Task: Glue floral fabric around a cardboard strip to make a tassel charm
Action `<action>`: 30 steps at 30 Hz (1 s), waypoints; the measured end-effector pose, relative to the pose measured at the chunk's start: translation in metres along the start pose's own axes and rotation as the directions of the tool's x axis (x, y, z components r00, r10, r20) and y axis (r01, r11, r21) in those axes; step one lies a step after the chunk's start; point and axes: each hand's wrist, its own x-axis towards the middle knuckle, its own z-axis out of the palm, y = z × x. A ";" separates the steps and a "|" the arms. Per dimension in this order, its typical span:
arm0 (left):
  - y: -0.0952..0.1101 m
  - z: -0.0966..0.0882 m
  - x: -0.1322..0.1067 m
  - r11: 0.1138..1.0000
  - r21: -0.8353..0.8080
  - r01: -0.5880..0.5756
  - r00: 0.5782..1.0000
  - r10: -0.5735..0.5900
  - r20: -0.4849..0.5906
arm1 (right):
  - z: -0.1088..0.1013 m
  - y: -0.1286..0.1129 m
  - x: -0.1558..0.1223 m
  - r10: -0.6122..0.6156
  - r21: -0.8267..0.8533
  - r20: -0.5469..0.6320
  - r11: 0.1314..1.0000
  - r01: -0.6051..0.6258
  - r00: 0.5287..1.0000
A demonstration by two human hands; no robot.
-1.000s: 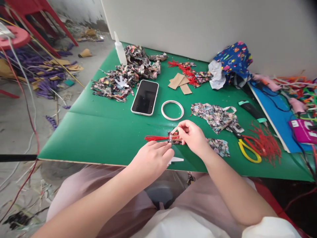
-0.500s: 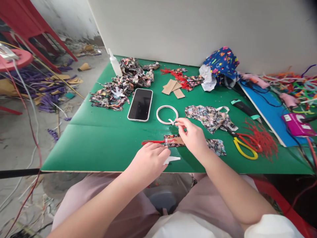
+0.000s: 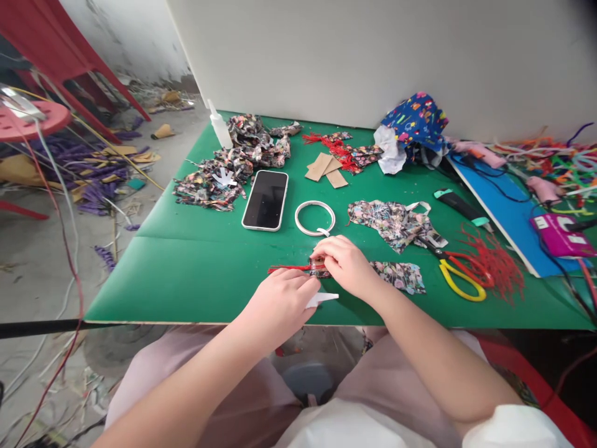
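Note:
My left hand [image 3: 286,298] is closed low over the table's near part, its fingertips at the left end of a floral fabric strip [image 3: 400,277]. From under its palm sticks a white pointed nozzle [image 3: 325,299], like a squeeze bottle's; the rest is hidden. Red tassel threads [image 3: 289,269] run out leftward from the strip. My right hand [image 3: 346,264] has its fingers bent together on the strip's upper edge and covers the middle. Whether a small piece of tape is between them I cannot tell. Just beyond lies a white tape roll [image 3: 297,218] with a loose tab.
A phone [image 3: 265,200], crumpled floral fabric [image 3: 247,146] and a white squeeze bottle [image 3: 221,129] are at left. Cardboard pieces [image 3: 321,167] lie farther back. On the right are scissors [image 3: 461,283], a cutter [image 3: 459,205], red threads [image 3: 504,264] and a blue board [image 3: 499,211].
My right hand has come from the tape roll's tab down and left onto the fabric strip. My left hand stays nearly in place. The view has shifted slightly.

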 end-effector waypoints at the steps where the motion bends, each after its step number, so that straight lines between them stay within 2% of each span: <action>1: 0.000 -0.001 0.001 1.000 -0.004 0.014 1.000 -0.014 0.023 | -0.001 0.001 0.001 0.013 0.011 -0.002 1.000 -0.013 1.000; 6: 0.002 -0.003 0.004 0.997 0.015 0.070 0.993 -0.071 0.095 | 0.000 0.000 0.002 0.026 0.027 -0.001 0.999 -0.026 1.000; 13: 0.004 -0.005 0.006 0.994 0.078 0.070 0.993 -0.077 0.087 | 0.010 0.002 0.012 0.034 -0.017 -0.023 0.999 -0.034 0.999; 19: 0.005 -0.007 0.009 0.996 0.070 0.054 0.994 -0.060 0.095 | 0.010 -0.001 0.016 -0.023 -0.044 0.042 0.999 0.024 0.999; 22: 0.004 -0.007 0.009 0.998 0.045 0.043 0.995 -0.047 0.089 | 0.008 -0.006 0.021 -0.014 -0.028 0.063 0.999 0.016 0.998; 27: 0.003 -0.014 0.006 0.997 -0.028 0.067 0.997 -0.066 0.031 | -0.013 -0.010 0.026 0.074 0.134 -0.005 0.988 -0.073 0.997; 30: 0.004 -0.026 0.010 0.943 -0.322 0.079 0.979 -0.134 -0.152 | -0.030 -0.011 0.021 0.139 0.328 -0.009 0.936 -0.129 0.990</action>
